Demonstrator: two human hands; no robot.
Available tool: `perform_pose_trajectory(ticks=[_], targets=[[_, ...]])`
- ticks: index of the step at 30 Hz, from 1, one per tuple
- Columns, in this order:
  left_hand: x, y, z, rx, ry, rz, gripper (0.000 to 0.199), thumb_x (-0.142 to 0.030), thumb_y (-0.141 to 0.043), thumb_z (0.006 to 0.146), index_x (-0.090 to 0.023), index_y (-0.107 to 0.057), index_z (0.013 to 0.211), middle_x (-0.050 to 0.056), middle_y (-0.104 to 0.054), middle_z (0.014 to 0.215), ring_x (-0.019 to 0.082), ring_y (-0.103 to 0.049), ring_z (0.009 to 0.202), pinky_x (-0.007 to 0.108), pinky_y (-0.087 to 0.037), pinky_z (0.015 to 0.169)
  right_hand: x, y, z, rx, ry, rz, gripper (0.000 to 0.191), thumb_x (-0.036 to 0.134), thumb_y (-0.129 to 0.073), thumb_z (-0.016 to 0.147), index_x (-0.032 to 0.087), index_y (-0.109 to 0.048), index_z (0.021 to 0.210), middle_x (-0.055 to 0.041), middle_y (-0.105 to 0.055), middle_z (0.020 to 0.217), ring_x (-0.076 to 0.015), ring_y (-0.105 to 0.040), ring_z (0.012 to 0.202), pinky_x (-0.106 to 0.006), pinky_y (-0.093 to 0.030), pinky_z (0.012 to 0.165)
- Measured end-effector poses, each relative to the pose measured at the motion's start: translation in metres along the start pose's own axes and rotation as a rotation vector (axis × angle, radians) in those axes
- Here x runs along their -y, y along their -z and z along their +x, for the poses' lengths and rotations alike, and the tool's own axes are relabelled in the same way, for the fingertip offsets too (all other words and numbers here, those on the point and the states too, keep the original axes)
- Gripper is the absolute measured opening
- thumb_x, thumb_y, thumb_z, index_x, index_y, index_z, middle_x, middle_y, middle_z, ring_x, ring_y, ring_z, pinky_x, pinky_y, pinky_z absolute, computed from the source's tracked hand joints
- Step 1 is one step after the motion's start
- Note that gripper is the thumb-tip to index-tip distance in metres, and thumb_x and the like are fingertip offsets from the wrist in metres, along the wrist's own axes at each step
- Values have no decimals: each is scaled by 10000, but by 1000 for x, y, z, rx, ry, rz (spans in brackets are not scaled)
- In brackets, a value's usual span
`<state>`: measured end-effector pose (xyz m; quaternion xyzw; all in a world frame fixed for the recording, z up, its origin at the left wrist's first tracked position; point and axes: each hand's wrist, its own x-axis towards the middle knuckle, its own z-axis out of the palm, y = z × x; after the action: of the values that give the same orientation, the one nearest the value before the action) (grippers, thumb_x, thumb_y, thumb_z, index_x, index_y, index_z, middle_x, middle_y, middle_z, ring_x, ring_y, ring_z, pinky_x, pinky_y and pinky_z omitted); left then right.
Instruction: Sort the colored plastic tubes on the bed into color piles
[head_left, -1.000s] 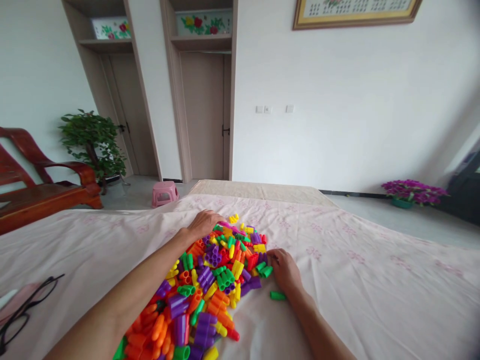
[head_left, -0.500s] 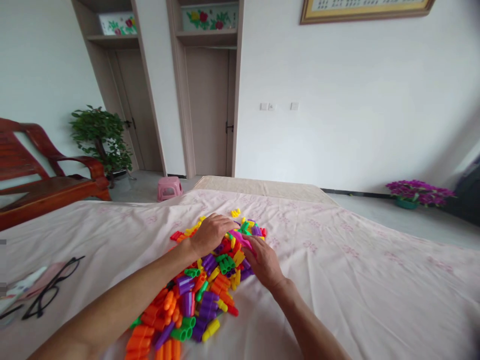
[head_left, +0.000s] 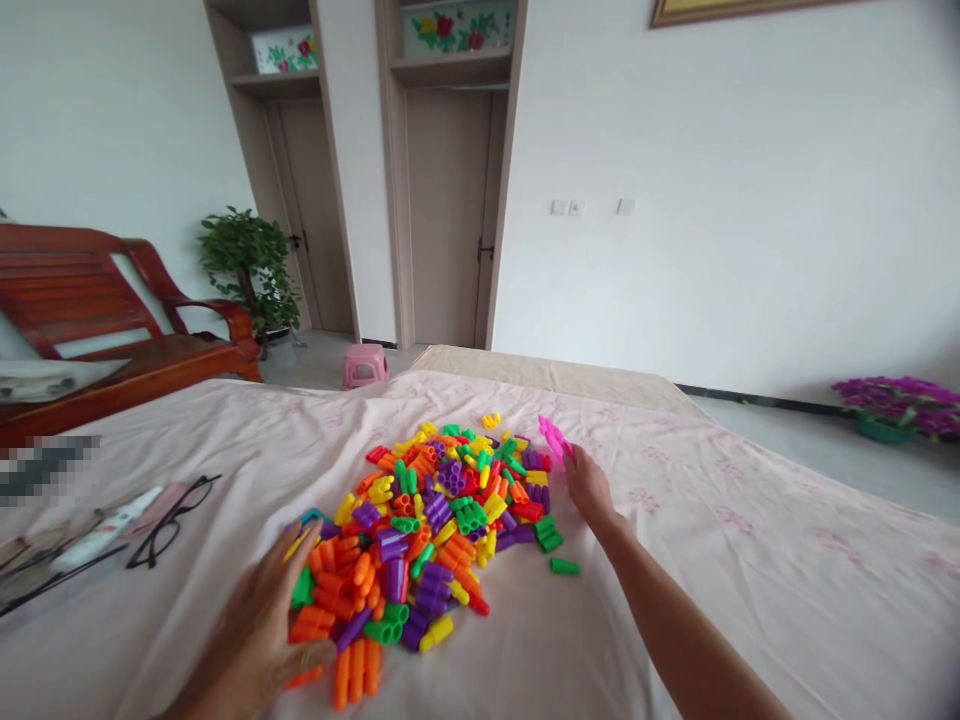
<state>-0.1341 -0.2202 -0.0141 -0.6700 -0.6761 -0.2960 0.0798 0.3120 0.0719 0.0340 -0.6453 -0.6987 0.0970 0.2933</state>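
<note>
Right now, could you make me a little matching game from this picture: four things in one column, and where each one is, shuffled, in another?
Things:
1. bright pink piece
2. black-framed glasses
3. pink stool
4. loose green piece

Places:
A. on the floor
B. lying on the cloth, right of the colourful pile
C. held in the right hand
D. lying on the cloth, left of the pile

Pairs: 1-C, 2-D, 3-A, 4-B

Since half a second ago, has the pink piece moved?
Yes; against the lone yellow piece, the pink piece has moved right and upward in view.
</note>
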Motion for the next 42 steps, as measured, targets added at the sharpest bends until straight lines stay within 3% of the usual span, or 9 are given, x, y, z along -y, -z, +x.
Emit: perform_pose_trajectory(ticks=[3, 7, 12, 18, 24, 29, 36, 39, 42], targets=[[-14, -13, -22, 23, -29, 23, 1429, -771, -777, 423, -458, -34, 1602, 97, -272, 1654, 470, -341, 1443, 656, -382, 1102, 12, -11, -4, 35, 63, -30, 430, 383, -296, 1031, 220, -585, 1304, -98, -673, 1268, -234, -646, 1070, -326, -423, 850], [-35, -27, -10, 17, -48, 22, 1370, -745, -784, 471, -410, -112, 1616, 141, -213, 1661, 483, -321, 1447, 644, -376, 1101, 27, -14, -15, 36, 143, -122, 407, 400, -324, 1037, 268, -610, 1295, -50, -697, 1246, -217, -658, 1065, -340, -399, 925], [-70, -40, 26, 24, -60, -81, 1108, -637, -750, 661, -381, -227, 1604, 124, -257, 1646, 426, -296, 1476, 587, -348, 1144, 36, -11, -24, 48, 199, -162, 396, 393, -346, 1035, 267, -636, 1274, -65, -732, 1174, -222, -685, 1013, -350, -393, 955], [-108, -65, 66, 12, -87, -138, 958, -554, -739, 705, -271, -386, 1549, 191, -320, 1598, 444, -321, 1455, 615, -326, 1133, 35, -19, -35, 42, 169, 25, 397, 404, -325, 1027, 266, -618, 1257, -51, -723, 1183, -214, -675, 1040, -303, -449, 868], [-126, -88, 108, -47, -74, -221, 881, -433, -717, 772, -334, -320, 1552, 152, -253, 1630, 393, -288, 1482, 594, -318, 1151, 29, -33, -38, 39, 126, 253, 428, 465, -344, 1008, 252, -615, 1262, -54, -731, 1139, -217, -673, 1025, -309, -494, 872], [-135, -100, 162, -6, -78, -248, 655, -334, -668, 835, -319, -458, 1455, 123, -351, 1591, 343, -326, 1468, 555, -324, 1167, 30, -39, -40, 29, 137, 371, 442, 485, -346, 1004, 260, -624, 1264, -57, -714, 1177, -229, -658, 1061, -345, -503, 923], [-165, -73, 214, 62, -32, -326, 681, -106, -635, 762, -222, -503, 1420, 145, -413, 1544, 326, -361, 1452, 543, -355, 1149, 30, -40, -44, -24, 175, 509, 461, 492, -375, 993, 233, -623, 1282, -88, -680, 1252, -262, -614, 1168, -411, -451, 1044], [-185, -46, 186, 1, -120, -259, 677, -21, -486, 812, -235, -473, 1454, 137, -385, 1574, 306, -306, 1485, 591, -257, 1189, 29, -40, -45, -18, 169, 537, 464, 499, -367, 995, 231, -618, 1278, -93, -678, 1254, -267, -614, 1162, -418, -447, 1045], [-202, -25, 131, 54, -405, -206, 556, -237, -532, 919, -293, -461, 1468, 105, -417, 1568, 311, -279, 1492, 603, -162, 1221, 30, -40, -45, -26, 163, 509, 454, 504, -360, 997, 239, -619, 1260, -92, -687, 1218, -263, -626, 1119, -411, -457, 1017]])
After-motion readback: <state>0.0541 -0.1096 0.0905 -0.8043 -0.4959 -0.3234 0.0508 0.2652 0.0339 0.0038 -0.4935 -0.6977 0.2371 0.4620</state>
